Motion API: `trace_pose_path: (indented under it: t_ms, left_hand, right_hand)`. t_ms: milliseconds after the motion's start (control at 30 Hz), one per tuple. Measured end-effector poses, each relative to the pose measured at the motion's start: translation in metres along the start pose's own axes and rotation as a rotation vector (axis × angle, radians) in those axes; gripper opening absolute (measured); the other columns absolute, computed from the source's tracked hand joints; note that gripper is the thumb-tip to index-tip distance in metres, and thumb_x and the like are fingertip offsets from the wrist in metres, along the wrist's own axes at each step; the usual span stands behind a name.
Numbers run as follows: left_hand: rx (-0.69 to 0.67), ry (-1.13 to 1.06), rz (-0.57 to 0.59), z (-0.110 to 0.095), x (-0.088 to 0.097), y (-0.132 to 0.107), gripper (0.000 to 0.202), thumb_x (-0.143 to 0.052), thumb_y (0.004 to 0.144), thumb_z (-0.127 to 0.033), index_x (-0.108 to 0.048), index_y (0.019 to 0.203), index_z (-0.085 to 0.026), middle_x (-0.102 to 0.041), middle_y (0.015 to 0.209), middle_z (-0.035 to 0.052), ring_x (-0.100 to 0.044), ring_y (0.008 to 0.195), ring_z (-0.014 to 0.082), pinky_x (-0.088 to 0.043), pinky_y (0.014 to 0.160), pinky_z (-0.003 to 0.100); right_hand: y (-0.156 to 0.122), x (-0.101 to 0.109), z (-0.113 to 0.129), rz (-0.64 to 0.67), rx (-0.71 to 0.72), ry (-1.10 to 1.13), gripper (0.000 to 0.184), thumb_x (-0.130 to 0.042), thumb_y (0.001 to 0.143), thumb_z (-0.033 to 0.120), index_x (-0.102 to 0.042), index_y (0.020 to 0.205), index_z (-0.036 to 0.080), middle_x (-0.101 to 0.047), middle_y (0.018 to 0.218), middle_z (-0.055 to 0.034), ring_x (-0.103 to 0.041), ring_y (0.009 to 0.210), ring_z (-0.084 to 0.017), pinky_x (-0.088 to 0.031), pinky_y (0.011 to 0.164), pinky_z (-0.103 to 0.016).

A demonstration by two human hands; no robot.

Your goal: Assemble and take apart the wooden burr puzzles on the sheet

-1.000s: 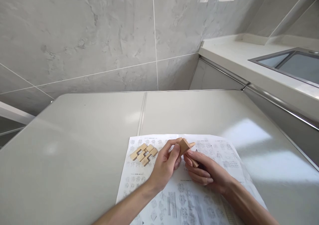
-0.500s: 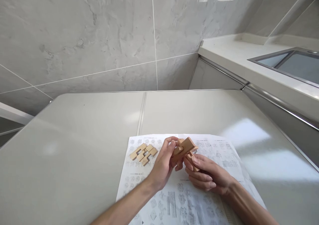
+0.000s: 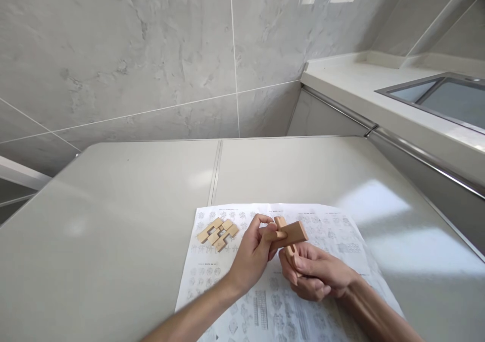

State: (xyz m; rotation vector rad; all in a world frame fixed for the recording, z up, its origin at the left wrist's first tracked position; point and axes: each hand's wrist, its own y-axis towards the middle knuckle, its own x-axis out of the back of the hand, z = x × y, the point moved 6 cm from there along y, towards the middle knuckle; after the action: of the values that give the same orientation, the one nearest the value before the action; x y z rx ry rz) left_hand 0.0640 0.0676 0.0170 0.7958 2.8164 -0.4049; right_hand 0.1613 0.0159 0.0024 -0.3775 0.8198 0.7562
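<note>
Between my two hands, several wooden puzzle pieces [image 3: 294, 233] sit crossed against one another above the printed sheet. My left hand [image 3: 252, 253] is closed round the left side of them, its thumb and fingers on a rounded piece. From below right, my right hand [image 3: 316, 271] pinches the lower end of a slotted wooden piece [image 3: 291, 252]. The fingers partly hide how the pieces interlock. Left of my hands, more notched wooden pieces [image 3: 214, 238] lie flat together on the sheet.
A large paper sheet [image 3: 200, 301] with printed puzzle diagrams covers the near part of the pale table [image 3: 113, 221]. Grey tiled wall [image 3: 170, 54] rises behind it. A white counter [image 3: 341, 82] with a sink [image 3: 450, 99] stands at the right.
The held pieces have turned and moved slightly down and right, so the thick block now points more to the right. The pieces on the sheet have not moved.
</note>
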Motion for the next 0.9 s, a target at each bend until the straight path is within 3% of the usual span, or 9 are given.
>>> trace_pose_path:
  t_ms: [200, 333, 600, 800, 900]
  left_hand:
    - [-0.061, 0.111, 0.009, 0.004, 0.001, 0.0, 0.045, -0.042, 0.108, -0.068, -0.046, 0.105, -0.024, -0.056, 0.075, -0.0048, -0.037, 0.058, 0.0114, -0.033, 0.057, 0.026]
    - [-0.087, 0.148, 0.044, 0.007, 0.002, -0.002, 0.035, -0.041, 0.111, -0.06, -0.043, 0.111, -0.025, -0.062, 0.082, -0.0024, -0.046, 0.062, 0.0129, -0.038, 0.062, 0.027]
    - [-0.127, 0.234, -0.022, 0.006, 0.002, -0.007, 0.027, -0.044, 0.113, -0.053, -0.043, 0.118, -0.027, -0.062, 0.076, -0.0037, -0.061, 0.068, 0.0189, -0.045, 0.066, 0.03]
    - [-0.129, 0.136, 0.002, 0.0, -0.002, -0.006, 0.027, -0.048, 0.111, -0.053, -0.043, 0.114, -0.027, -0.057, 0.072, -0.006, -0.058, 0.063, 0.0168, -0.045, 0.065, 0.029]
    - [-0.118, 0.046, -0.016, -0.002, -0.002, -0.004, 0.033, -0.052, 0.108, -0.058, -0.043, 0.112, -0.026, -0.061, 0.073, -0.0055, -0.054, 0.058, 0.0145, -0.045, 0.062, 0.028]
  right_hand:
    - [0.001, 0.0, -0.002, 0.0, 0.0, -0.017, 0.041, -0.073, 0.1, 0.055, -0.062, 0.087, 0.017, -0.035, 0.046, 0.0164, -0.019, 0.031, -0.002, -0.022, 0.033, -0.014]
    - [0.0, -0.001, -0.003, 0.012, -0.022, -0.03, 0.043, -0.073, 0.1, 0.055, -0.063, 0.085, 0.016, -0.035, 0.045, 0.0161, -0.019, 0.031, -0.002, -0.021, 0.032, -0.015]
    - [0.001, 0.0, -0.007, 0.026, -0.047, -0.023, 0.046, -0.076, 0.097, 0.057, -0.063, 0.082, 0.016, -0.036, 0.043, 0.0159, -0.019, 0.03, -0.001, -0.02, 0.032, -0.015]
    - [0.002, 0.0, -0.01, 0.007, -0.026, -0.01, 0.045, -0.078, 0.096, 0.056, -0.063, 0.082, 0.016, -0.037, 0.044, 0.0156, -0.021, 0.031, -0.001, -0.021, 0.033, -0.015]
    - [0.002, -0.002, -0.009, -0.013, -0.012, 0.003, 0.045, -0.079, 0.095, 0.056, -0.063, 0.085, 0.016, -0.036, 0.046, 0.0156, -0.021, 0.033, -0.001, -0.022, 0.034, -0.014]
